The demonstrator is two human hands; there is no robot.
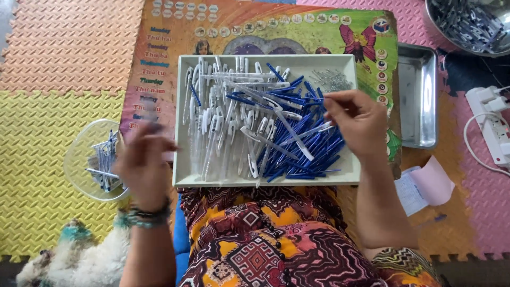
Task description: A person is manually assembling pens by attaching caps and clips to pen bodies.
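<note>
At the far left a clear plastic bowl (85, 159) sits on the yellow foam mat (37, 175), holding a small heap of pen parts (104, 162) in blue and white. The left hand (142, 162) hangs just over the bowl's right edge, beside the left wall of the white tray (183, 175); it is blurred, its fingers loosely spread and pointing up and to the right, and whether it grips anything cannot be told. A beaded bracelet (146, 217) circles that wrist, and a fluffy white animal (79, 260) lies below it near the bottom edge. The tray rests on a colourful printed board (159, 48) in front of the person's patterned lap. Its left half is filled with clear pen barrels with white clips (212, 122), lying mostly lengthwise; its right half holds a loose pile of blue refills (308, 154), and a small cluster of metal springs (333, 81) lies in the upper right corner. The right hand (357, 123) hovers over the refills, thumb and forefinger pressed together on a thin pale piece at the fingertips, the other fingers curled. Right of the tray stands a steel tray (419, 95), with a metal bowl of dark parts (470, 24) above it, pink paper slips (427, 186) below, and a white power strip (491, 125) at the far right.
</note>
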